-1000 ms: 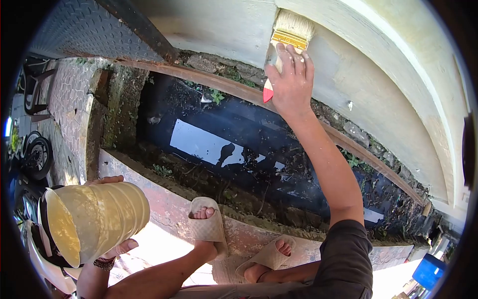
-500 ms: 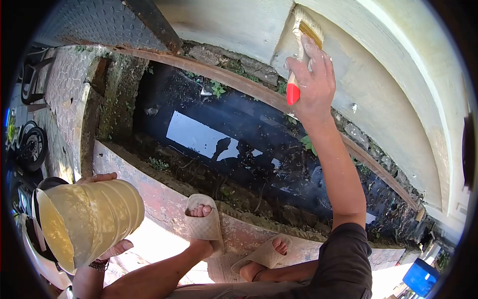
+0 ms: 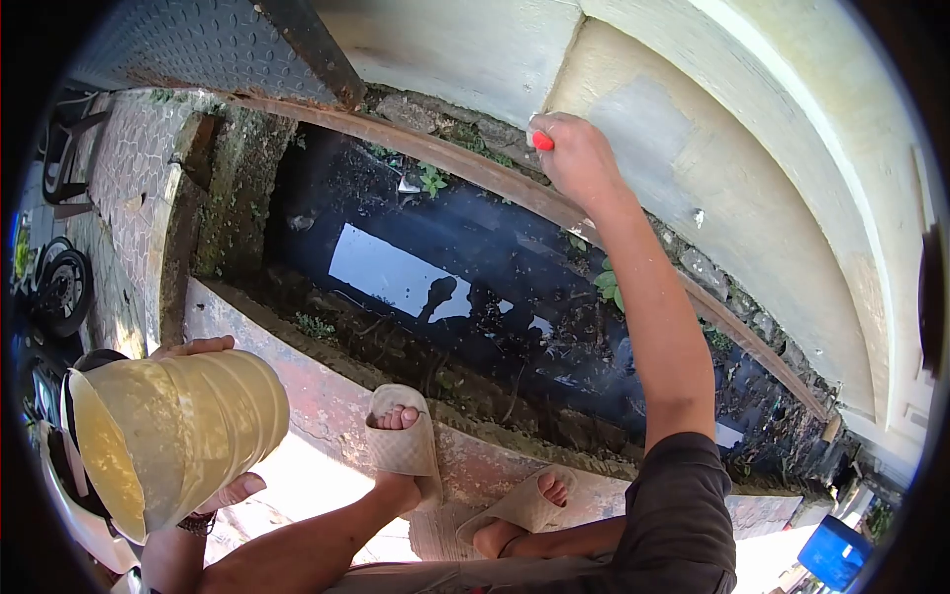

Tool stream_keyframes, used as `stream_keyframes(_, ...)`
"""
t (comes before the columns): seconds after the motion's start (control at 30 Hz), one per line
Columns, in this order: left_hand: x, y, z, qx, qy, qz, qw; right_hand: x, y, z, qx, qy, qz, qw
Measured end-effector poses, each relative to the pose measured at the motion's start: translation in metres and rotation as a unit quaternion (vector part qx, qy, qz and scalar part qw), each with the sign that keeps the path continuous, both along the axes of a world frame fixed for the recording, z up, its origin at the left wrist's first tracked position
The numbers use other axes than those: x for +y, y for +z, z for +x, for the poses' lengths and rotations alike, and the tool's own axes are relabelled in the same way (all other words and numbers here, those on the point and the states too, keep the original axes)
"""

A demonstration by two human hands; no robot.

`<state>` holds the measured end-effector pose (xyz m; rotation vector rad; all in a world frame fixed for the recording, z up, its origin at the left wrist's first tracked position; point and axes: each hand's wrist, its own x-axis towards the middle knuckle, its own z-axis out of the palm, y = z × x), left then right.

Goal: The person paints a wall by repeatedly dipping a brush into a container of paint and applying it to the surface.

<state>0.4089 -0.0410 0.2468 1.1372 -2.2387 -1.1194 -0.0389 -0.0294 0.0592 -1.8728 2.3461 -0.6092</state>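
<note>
My right hand (image 3: 582, 166) is closed around a paintbrush close to the lower edge of the pale wall (image 3: 752, 198). Only the red end of the paintbrush's handle (image 3: 542, 141) shows clearly; the bristles are hidden behind my fist. A greyish-white patch (image 3: 648, 119) lies on the wall's recessed panel beside the hand. At the lower left, my left hand (image 3: 236, 490) grips a yellowish, ribbed plastic container (image 3: 213, 416) from beneath and behind. The container is tilted on its side toward the left, and its contents cannot be made out.
A ditch of dark water (image 3: 435, 228) runs between me and the wall, with a rusty metal rail (image 3: 475, 176) along its far side. My sandalled feet (image 3: 406, 436) rest on the worn concrete edge. A blue bucket (image 3: 836, 551) stands lower right; a motorcycle wheel (image 3: 64, 287) is left.
My right hand has moved down and left along the wall with the paintbrush, turning its red handle end toward me. The left hand and container have hardly moved.
</note>
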Motion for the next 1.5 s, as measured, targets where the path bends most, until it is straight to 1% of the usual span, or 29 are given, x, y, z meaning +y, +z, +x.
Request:
stream_keyframes(0.1, -0.004, 0.005, 0.004, 0.012, 0.001, -0.007, 1.000, 0.014, 0.021, -0.014, -0.032, 0.003, -0.033, 0.999)
stream_keyframes(0.17, -0.014, 0.008, 0.022, -0.081, -0.121, 0.009, 0.989, 0.036, 0.026, 0.003, 0.059, -0.012, -0.271, 0.961)
stream_keyframes(0.2, -0.014, 0.004, 0.026, -0.082, -0.113, 0.011, 0.990, 0.038, 0.025, 0.008, 0.056, -0.004, -0.270, 0.961)
stream_keyframes(0.27, -0.013, -0.007, 0.030, -0.010, -0.111, 0.017, 0.994, 0.045, 0.016, 0.014, 0.184, 0.058, -0.352, 0.916)
stream_keyframes(0.33, -0.011, -0.013, 0.031, 0.021, -0.093, 0.036, 0.995, 0.038, -0.015, 0.015, 0.173, 0.046, -0.322, 0.930)
stream_keyframes(0.4, -0.013, -0.010, 0.028, 0.027, -0.097, 0.035, 0.994, 0.028, -0.045, 0.018, 0.208, 0.020, -0.187, 0.960)
stream_keyframes(0.43, -0.014, -0.009, 0.028, 0.029, -0.096, 0.034, 0.994, 0.026, -0.052, 0.021, 0.210, 0.021, -0.188, 0.959)
stream_keyframes(0.5, -0.015, -0.006, 0.031, 0.015, -0.082, 0.046, 0.995, 0.026, -0.061, 0.028, 0.001, -0.034, -0.128, 0.991)
stream_keyframes(0.53, -0.017, -0.005, 0.032, 0.016, -0.082, 0.044, 0.995, 0.023, -0.061, 0.020, 0.001, -0.034, -0.130, 0.991)
stream_keyframes(0.6, -0.018, -0.003, 0.032, -0.043, -0.106, 0.030, 0.993, 0.016, -0.060, -0.010, -0.109, 0.039, -0.056, 0.992)
stream_keyframes(0.67, -0.017, -0.004, 0.031, -0.043, -0.109, 0.022, 0.993, 0.012, -0.053, -0.016, -0.100, 0.051, -0.058, 0.992)
stream_keyframes(0.73, -0.018, -0.003, 0.029, -0.043, -0.105, 0.010, 0.993, 0.011, -0.044, -0.011, -0.019, 0.000, -0.078, 0.997)
stream_keyframes(0.77, -0.020, -0.001, 0.026, -0.031, -0.111, 0.026, 0.993, 0.016, -0.037, -0.002, -0.019, 0.003, -0.079, 0.997)
stream_keyframes(0.83, -0.021, -0.003, 0.026, -0.020, -0.110, 0.045, 0.993, 0.032, -0.029, 0.019, 0.100, -0.017, -0.243, 0.965)
stream_keyframes(0.87, -0.022, -0.007, 0.026, -0.005, -0.113, 0.035, 0.993, 0.029, -0.030, 0.017, 0.099, -0.015, -0.241, 0.965)
stream_keyframes(0.9, -0.021, -0.010, 0.025, 0.009, -0.121, 0.027, 0.992, 0.027, -0.031, 0.012, 0.048, 0.003, -0.098, 0.994)
stream_keyframes(0.93, -0.021, -0.010, 0.025, 0.010, -0.124, 0.031, 0.992, 0.025, -0.032, 0.007, -0.003, 0.019, 0.047, 0.999)
stream_keyframes(0.97, -0.020, -0.011, 0.024, 0.015, -0.119, 0.037, 0.992, 0.021, -0.034, 0.001, -0.001, 0.019, 0.045, 0.999)
stream_keyframes(1.03, -0.022, -0.008, 0.023, 0.021, -0.112, 0.042, 0.993, 0.012, -0.041, -0.007, 0.026, -0.041, -0.012, 0.999)
stream_keyframes(1.07, -0.023, -0.005, 0.022, 0.014, -0.107, 0.042, 0.993, 0.015, -0.036, 0.001, 0.027, -0.037, -0.013, 0.999)
stream_keyframes(1.13, -0.022, -0.005, 0.021, 0.007, -0.103, 0.045, 0.994, 0.033, -0.030, 0.026, 0.141, 0.010, -0.167, 0.976)
stream_keyframes(1.2, -0.020, -0.007, 0.018, -0.020, -0.069, 0.032, 0.997, 0.028, -0.043, 0.013, 0.109, 0.013, -0.134, 0.985)
stream_keyframes(1.23, -0.019, -0.006, 0.016, -0.018, -0.070, 0.032, 0.997, 0.019, -0.051, -0.003, 0.081, 0.014, -0.047, 0.995)
stream_keyframes(1.27, -0.019, -0.003, 0.012, -0.015, -0.074, -0.013, 0.997, 0.011, -0.045, -0.007, 0.052, 0.014, 0.037, 0.998)
stream_keyframes(1.3, -0.020, -0.002, 0.010, -0.013, -0.076, -0.059, 0.995, 0.009, -0.039, -0.007, 0.003, -0.039, 0.025, 0.999)
stream_keyframes(1.33, -0.022, -0.004, 0.010, -0.013, -0.074, -0.060, 0.995, 0.014, -0.035, -0.001, 0.003, -0.037, 0.023, 0.999)
stream_keyframes(1.37, -0.023, -0.007, 0.012, 0.006, -0.083, -0.053, 0.995, 0.027, -0.026, 0.012, 0.077, -0.013, -0.100, 0.992)
stream_keyframes(1.4, -0.023, -0.010, 0.012, 0.025, -0.092, -0.047, 0.994, 0.032, -0.020, 0.021, 0.149, 0.011, -0.222, 0.964)
stream_keyframes(1.5, -0.020, -0.010, 0.009, -0.006, -0.080, -0.043, 0.996, 0.031, -0.016, 0.028, 0.189, 0.005, -0.273, 0.943)
